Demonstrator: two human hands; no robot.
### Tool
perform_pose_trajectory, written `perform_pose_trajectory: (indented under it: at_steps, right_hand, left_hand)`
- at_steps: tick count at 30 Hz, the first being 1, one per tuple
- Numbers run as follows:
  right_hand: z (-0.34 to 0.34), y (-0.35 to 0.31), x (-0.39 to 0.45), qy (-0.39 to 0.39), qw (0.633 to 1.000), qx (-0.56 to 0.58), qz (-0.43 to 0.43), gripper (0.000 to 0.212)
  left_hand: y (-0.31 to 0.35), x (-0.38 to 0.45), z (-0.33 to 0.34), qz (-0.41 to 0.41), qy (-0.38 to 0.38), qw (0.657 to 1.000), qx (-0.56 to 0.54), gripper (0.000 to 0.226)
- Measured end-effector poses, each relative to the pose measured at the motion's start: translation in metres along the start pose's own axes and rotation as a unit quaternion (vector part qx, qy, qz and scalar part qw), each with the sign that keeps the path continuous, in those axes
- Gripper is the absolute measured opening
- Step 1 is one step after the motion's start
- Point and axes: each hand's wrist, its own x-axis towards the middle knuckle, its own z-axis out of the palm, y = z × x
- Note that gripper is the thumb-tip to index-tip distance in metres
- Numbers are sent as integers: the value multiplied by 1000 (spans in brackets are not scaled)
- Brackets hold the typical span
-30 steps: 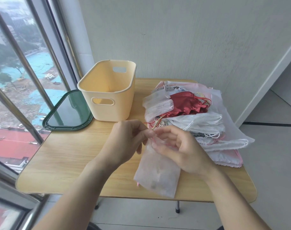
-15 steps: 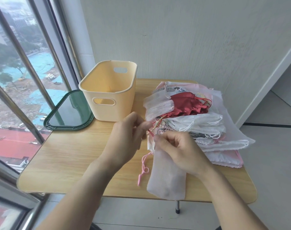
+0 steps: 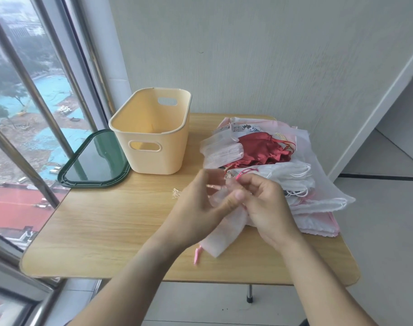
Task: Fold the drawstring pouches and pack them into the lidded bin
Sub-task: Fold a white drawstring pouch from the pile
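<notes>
A sheer white pouch (image 3: 225, 234) with a pink drawstring (image 3: 197, 255) hangs between my hands over the middle of the wooden table (image 3: 102, 222). My left hand (image 3: 200, 208) grips its gathered top with thumb and fingers. My right hand (image 3: 264, 203) pinches the pink cord near the pouch mouth. The pouch's lower end rests on the table. A pile of pouches (image 3: 283, 170), white, pink and dark red, lies at the right. The cream bin (image 3: 153, 135) stands open and looks empty at the back. Its dark green lid (image 3: 92, 161) lies flat to the left.
A window with metal bars (image 3: 24, 74) runs along the left side. A grey wall (image 3: 247, 55) stands behind the table. The floor drops away past the table's right and front edges. A small beige tassel (image 3: 176, 193) lies left of my left hand.
Both hands have lifted and gathered the pouch top, which was lying flatter on the table. The pouch has swung toward the left and its pink cord end now trails near the front edge.
</notes>
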Motion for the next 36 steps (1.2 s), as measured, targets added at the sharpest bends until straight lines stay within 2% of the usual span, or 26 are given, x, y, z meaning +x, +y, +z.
perform_pose_trajectory:
  at_steps: [2, 5, 10, 12, 15, 18, 19, 22, 26, 29, 31, 33, 36]
  right_hand:
    - [1, -4, 0, 27, 999, 45, 6, 19]
    - [6, -6, -2, 59, 997, 29, -36, 17]
    - [2, -8, -3, 97, 995, 16, -3, 17]
    - [-2, -5, -2, 97, 995, 11, 6, 21]
    - [2, -2, -5, 45, 999, 6, 12, 23]
    - [8, -1, -6, 32, 999, 30, 28, 22]
    - [10, -1, -5, 32, 998, 37, 30, 22]
    - [10, -4, -2, 33, 996, 74, 21, 24]
    - [6, -6, -1, 55, 993, 99, 42, 32]
    - [5, -8, -1, 42, 990, 124, 45, 25]
    - [5, -10, -2, 1, 988, 151, 40, 27]
    - [5, -13, -4, -72, 983, 164, 31, 32]
    - [8, -14, -7, -123, 980, 154, 34, 24]
  left_hand:
    - [3, -1, 0, 24, -6, 998, 54, 51]
    - [4, -1, 0, 28, 1, 997, 72, 45]
    - [0, 0, -9, 25, -83, 988, 124, 18]
    - [3, -1, -15, 3, -129, 983, 128, 24]
    - [8, -3, -22, -21, -164, 983, 78, 24]
    - [15, -6, -24, -27, -181, 982, 49, 44]
    - [14, -6, -24, -8, -169, 983, 68, 47]
    - [5, -4, -24, 58, -108, 981, 151, 36]
    - [-5, 0, -31, 110, -75, 974, 181, 20]
    - [-8, 3, -32, 149, -18, 964, 220, 15]
    - [-7, 5, -34, 174, 57, 951, 247, 15]
    - [-1, 5, -35, 198, 133, 932, 274, 22]
    - [0, 4, -30, 202, 157, 919, 299, 36]
